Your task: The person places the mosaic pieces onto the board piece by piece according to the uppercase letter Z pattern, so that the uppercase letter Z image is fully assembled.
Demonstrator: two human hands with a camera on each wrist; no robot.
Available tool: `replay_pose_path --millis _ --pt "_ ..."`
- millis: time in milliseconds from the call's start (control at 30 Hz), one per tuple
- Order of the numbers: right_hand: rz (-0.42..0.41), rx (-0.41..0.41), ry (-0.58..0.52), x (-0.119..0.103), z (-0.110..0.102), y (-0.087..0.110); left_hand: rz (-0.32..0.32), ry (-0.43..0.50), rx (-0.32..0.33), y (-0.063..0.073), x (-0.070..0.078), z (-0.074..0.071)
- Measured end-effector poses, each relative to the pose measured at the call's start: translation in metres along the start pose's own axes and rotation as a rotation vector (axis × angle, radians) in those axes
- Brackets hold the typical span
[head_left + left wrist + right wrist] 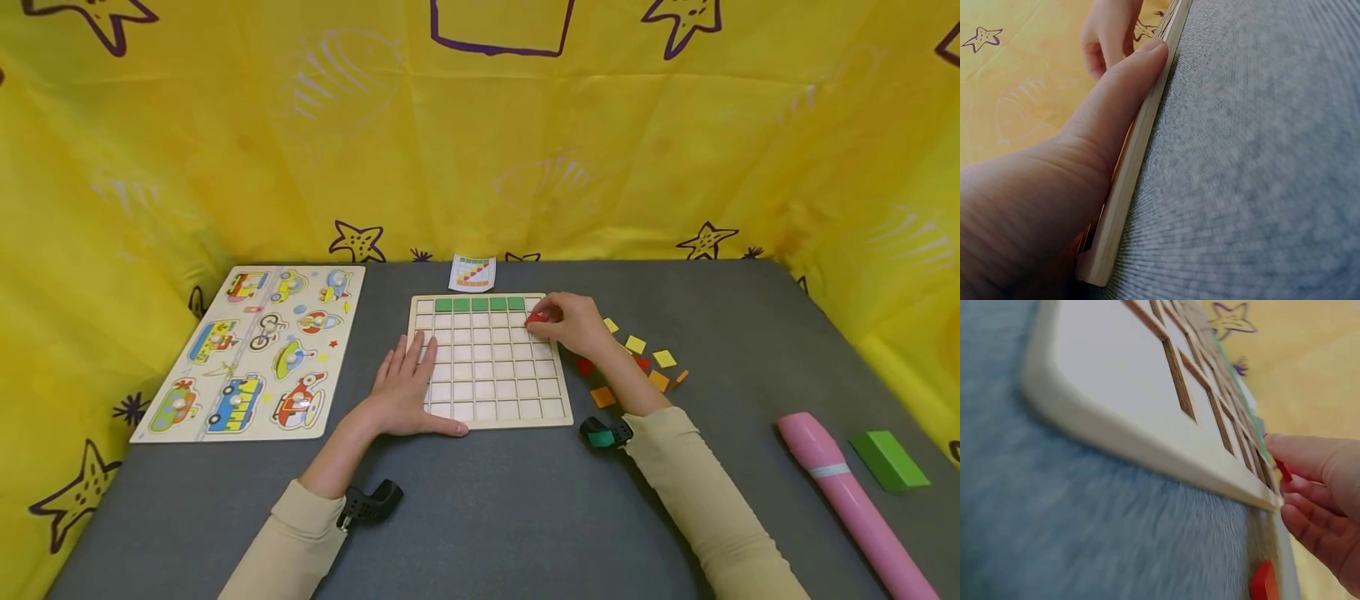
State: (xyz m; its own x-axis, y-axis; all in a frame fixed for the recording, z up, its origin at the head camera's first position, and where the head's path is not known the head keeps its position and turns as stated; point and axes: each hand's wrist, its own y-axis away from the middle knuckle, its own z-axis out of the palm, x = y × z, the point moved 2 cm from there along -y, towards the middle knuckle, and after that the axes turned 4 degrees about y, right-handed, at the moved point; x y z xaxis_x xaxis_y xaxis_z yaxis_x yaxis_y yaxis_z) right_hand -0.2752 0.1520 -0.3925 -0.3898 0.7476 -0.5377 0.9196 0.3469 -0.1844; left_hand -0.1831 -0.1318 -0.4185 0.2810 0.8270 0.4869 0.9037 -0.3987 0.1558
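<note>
A wooden grid board (493, 367) with pale square cells lies in the middle of the table. Green square tiles (480, 305) fill most of its far row. My left hand (401, 392) rests on the board's left side with fingers spread, its thumb (1138, 69) along the near edge. At the far right corner my right hand (573, 323) pinches a red tile (537, 318) between thumb and fingertips, over the cells just below the green row. In the right wrist view the red tile (1284, 470) shows partly behind the thumb.
Loose yellow, red and orange tiles (663, 358) lie right of the board, partly under the right forearm. A small pattern card (472, 273) sits behind it. Left is a vehicle puzzle board (255, 354); at right lie a pink microphone-shaped object (847, 500) and a green block (889, 460).
</note>
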Motion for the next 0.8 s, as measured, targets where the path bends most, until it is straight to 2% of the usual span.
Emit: replay_pose_path --millis 167,400,667,800 --pt "-0.063 -0.033 0.027 -0.004 0.01 -0.014 0.002 0.0 0.005 -0.001 -0.001 0.001" --pt "-0.085 -0.073 -0.016 -0.007 0.013 -0.016 -0.002 0.002 0.007 0.0 -0.001 0.001" --pt "-0.016 -0.039 -0.076 -0.006 0.014 -0.014 -0.003 0.002 0.009 0.001 0.0 0.0" --pt "0.011 0.003 -0.088 -0.003 0.007 -0.01 -0.001 -0.006 0.005 0.002 0.003 -0.003"
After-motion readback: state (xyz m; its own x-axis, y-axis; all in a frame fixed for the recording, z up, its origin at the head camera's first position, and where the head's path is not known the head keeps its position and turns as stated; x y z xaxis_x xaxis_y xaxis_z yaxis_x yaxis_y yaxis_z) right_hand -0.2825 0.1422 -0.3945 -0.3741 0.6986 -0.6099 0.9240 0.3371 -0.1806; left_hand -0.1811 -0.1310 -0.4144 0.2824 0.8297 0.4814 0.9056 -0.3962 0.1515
